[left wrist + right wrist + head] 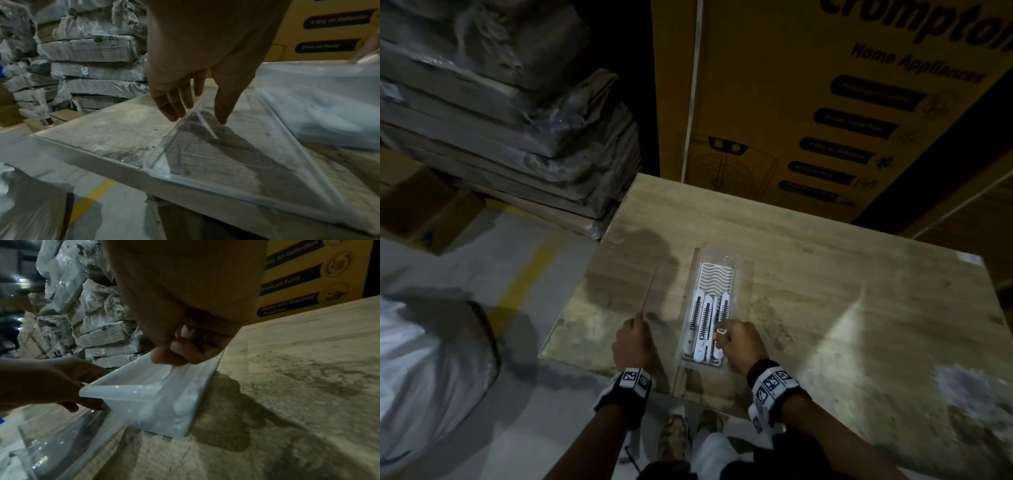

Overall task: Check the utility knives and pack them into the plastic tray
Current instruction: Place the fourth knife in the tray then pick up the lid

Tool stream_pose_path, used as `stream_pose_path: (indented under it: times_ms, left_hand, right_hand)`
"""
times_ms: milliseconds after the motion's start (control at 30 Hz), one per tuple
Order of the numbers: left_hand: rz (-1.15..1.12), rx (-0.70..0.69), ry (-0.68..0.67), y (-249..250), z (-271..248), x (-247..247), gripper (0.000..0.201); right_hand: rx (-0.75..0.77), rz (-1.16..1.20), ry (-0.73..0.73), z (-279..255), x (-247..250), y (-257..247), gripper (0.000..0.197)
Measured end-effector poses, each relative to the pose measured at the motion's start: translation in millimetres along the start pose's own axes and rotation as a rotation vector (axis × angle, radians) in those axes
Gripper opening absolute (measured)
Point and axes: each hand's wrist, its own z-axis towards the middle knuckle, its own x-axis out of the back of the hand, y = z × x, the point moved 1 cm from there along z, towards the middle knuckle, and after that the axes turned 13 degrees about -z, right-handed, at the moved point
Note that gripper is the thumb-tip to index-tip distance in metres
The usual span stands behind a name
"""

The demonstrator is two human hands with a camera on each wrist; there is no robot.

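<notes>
A clear plastic tray [747, 291] lies lengthwise on the wooden table [842, 308], with several white utility knives [705, 322] side by side in its near half. My right hand [736, 337] curls its fingers over the tray's near right rim; in the right wrist view the right hand [180, 353] grips that wall of the tray [148, 402]. Left of the tray, my left hand [635, 337] pinches the raised left edge of a clear lid [649, 294]. The lid [236, 162] slopes between the fingers [174, 112] and thumb, next to the tray [318, 97].
A tall yellow carton [825, 102] stands behind the table. Stacks of plastic-wrapped bundles [500, 120] rise at the left. A white sack [431, 370] sits on the floor beside a yellow line [530, 274]. The table's right half is bare, dusty wood.
</notes>
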Motion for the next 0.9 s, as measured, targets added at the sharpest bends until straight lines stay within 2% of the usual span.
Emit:
stream_pose_path:
  times_ms: [67, 167, 267, 367, 467, 567, 733, 900]
  left_hand:
    - [0.012, 0.026, 0.012, 2.3, 1.1, -0.5, 0.060]
    - [0.038, 0.023, 0.018, 6.0, 2.6, 0.1, 0.059]
    - [0.032, 0.025, 0.014, 7.8, 5.2, 3.7, 0.062]
    - [-0.066, 0.024, 0.014, 6.3, 7.9, 9.6, 0.060]
    - [-0.207, 0.000, 0.033, 4.1, 11.9, 15.3, 0.057]
    - [-0.305, -0.019, 0.096, 7.4, 13.7, 22.7, 0.057]
    - [-0.354, -0.080, 0.167, 28.0, 10.0, 39.3, 0.041]
    - [-0.444, -0.136, 0.300, 53.6, 2.0, 54.9, 0.034]
  right_hand:
    - [0.081, -0.091, 0.013, -1.7, 1.7, 0.3, 0.037]
    - [0.252, -0.437, -0.054, -4.4, 0.1, 1.4, 0.050]
    - [0.286, -0.525, -0.067, -3.7, 0.3, 2.8, 0.045]
    - [0.248, -0.482, -0.032, -3.1, 0.7, 3.7, 0.033]
    - [0.247, -0.414, -0.010, -2.6, -1.8, 8.0, 0.030]
    - [0.225, -0.313, 0.003, -4.3, 0.9, 10.3, 0.032]
    - [0.153, -0.119, 0.059, -3.7, 9.1, 11.0, 0.029]
    - [0.101, 0.101, 0.177, 3.0, 20.4, 10.7, 0.025]
